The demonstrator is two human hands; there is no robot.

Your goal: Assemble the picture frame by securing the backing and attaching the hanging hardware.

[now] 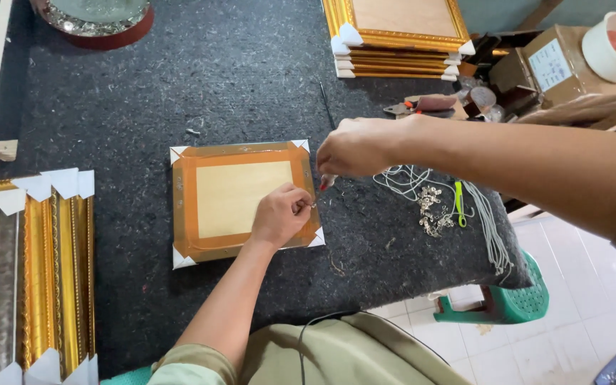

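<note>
A picture frame (212, 242) lies face down on the dark felt table, its wooden back panel edged with brown tape and white corner guards. My left hand (279, 214) rests on its right edge, pinching a small metal hanger against the rim. My right hand (354, 148) hovers just above and to the right, gripping a screwdriver with a red handle (328, 182) that points down at the hanger.
A pile of small metal hangers (433, 210), white cords (490, 228) and a yellow-green tool (458, 203) lie at right. Stacked gold frames (397, 43) stand at the back, more gold frames (44, 278) at left. Pliers (411, 107), boxes and a green stool (507, 303) sit past the table edge.
</note>
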